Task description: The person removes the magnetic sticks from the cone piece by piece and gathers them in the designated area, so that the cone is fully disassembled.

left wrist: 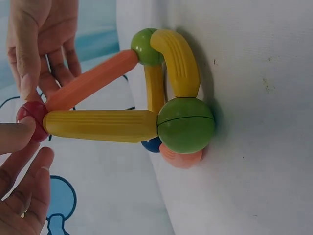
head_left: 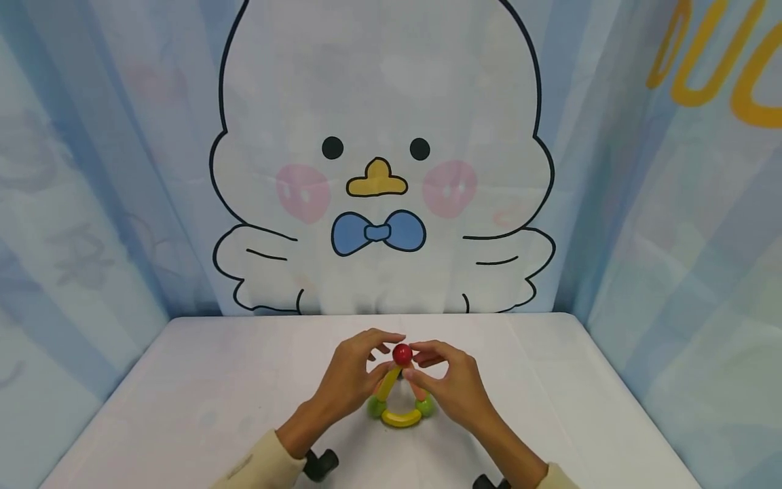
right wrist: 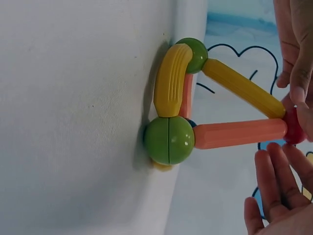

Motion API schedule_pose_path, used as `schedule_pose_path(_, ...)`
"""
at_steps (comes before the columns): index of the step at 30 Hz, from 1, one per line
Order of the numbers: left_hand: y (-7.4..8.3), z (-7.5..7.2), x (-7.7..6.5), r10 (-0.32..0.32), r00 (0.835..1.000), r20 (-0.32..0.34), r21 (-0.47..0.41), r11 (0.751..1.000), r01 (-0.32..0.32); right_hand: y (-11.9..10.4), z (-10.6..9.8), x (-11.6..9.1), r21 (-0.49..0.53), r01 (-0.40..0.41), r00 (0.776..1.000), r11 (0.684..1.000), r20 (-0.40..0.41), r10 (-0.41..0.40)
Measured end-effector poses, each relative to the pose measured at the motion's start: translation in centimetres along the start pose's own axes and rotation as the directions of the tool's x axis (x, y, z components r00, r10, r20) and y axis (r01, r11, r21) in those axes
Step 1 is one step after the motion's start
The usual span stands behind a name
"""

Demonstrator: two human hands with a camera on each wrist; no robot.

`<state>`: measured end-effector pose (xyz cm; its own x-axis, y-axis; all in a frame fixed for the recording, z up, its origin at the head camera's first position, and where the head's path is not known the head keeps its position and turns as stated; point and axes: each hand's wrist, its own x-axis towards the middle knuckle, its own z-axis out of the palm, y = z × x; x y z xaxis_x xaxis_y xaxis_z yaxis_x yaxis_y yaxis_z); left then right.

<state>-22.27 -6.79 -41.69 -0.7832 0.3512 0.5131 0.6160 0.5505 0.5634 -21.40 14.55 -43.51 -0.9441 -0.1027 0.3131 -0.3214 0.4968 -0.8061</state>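
A magnetic stick-and-ball frame stands on the white tabletop, with a red ball (head_left: 402,354) at its peak. My left hand (head_left: 349,372) pinches this ball from the left, its thumb against the surface in the left wrist view. From the other side my right hand (head_left: 457,382) pinches it too. A straight yellow stick (left wrist: 100,126) and a straight orange stick (right wrist: 239,133) slope down from the ball to two green balls (left wrist: 186,126). Between those, a curved yellow stick (head_left: 401,419) lies along the front. Behind, a blue ball (left wrist: 152,145) and more sticks are partly hidden.
The white table (head_left: 244,353) reaches back to a fabric backdrop (head_left: 379,285) printed with a cartoon duck. Printed curtains (head_left: 684,272) flank it left and right. Below the left wrist a black device (head_left: 322,466) shows, and another black piece (head_left: 489,482) is under the right forearm.
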Motion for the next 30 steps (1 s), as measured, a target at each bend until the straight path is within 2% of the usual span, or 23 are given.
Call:
schedule_pose_path(3,0.0,0.1,0.3,0.014,1.0,0.005,-0.004,1.0,-0.014,-0.3,0.2,0.2,0.023,-0.016,1.0,1.0,0.004,0.016)
schedule_pose_path(7,0.1,0.1,0.6,0.026,1.0,0.018,0.049,0.998,-0.027,-0.4,0.6,0.6,0.039,-0.046,0.999,0.998,0.014,0.046)
schedule_pose_path(12,0.1,0.2,1.0,0.047,0.997,0.068,0.106,0.993,-0.055,-0.3,1.0,0.8,0.046,-0.071,0.997,0.996,0.018,0.07)
schedule_pose_path(21,0.4,0.2,1.6,0.08,0.985,0.15,0.264,0.957,-0.118,-0.2,1.1,1.0,0.046,-0.077,0.997,0.996,0.023,0.076)
schedule_pose_path(25,0.3,0.4,1.7,0.098,0.984,0.149,0.285,0.949,-0.138,-0.2,1.1,1.0,0.047,-0.063,0.998,0.997,0.024,0.062)
schedule_pose_path(30,0.0,0.6,1.6,0.11,0.987,0.115,0.281,0.95,-0.139,-0.2,1.1,1.1,0.047,-0.052,0.998,0.998,0.028,0.051)
